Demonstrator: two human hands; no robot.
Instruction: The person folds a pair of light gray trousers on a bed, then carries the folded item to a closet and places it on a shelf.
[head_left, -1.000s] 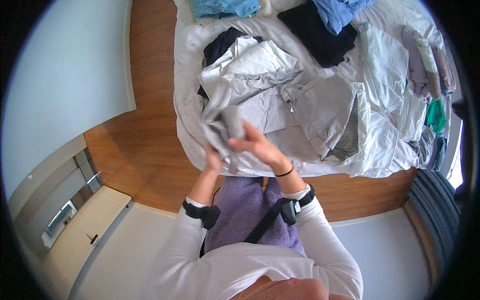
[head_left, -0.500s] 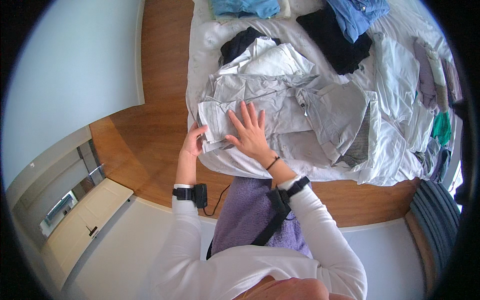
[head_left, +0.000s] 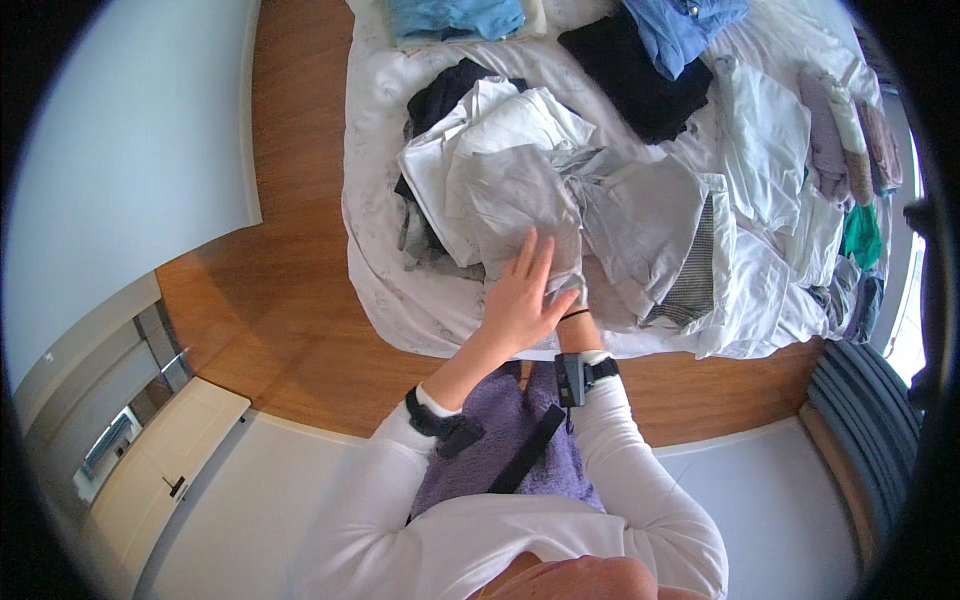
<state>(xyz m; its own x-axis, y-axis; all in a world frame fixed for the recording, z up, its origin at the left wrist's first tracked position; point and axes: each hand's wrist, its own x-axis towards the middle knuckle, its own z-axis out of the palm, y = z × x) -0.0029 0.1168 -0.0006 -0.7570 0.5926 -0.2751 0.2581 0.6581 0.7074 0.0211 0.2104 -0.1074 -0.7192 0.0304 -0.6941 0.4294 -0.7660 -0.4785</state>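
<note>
1 white-sheeted bed (head_left: 376, 262) beneath grey garment (head_left: 518, 195), wooden floor (head_left: 285, 270) alongside, pale wall (head_left: 135, 165).

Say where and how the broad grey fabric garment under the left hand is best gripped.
Probably pinch the grey garment at its left edge, approaching from the left: that edge lies uncovered over white folded fabric, while the left hand covers part nearer the body.

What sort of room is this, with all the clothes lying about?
Probably a bedroom in someone's home: what looks like a bed, covered with a white sheet, is spread with clothes, and around it are a wood-look floor and a cream door.
</note>
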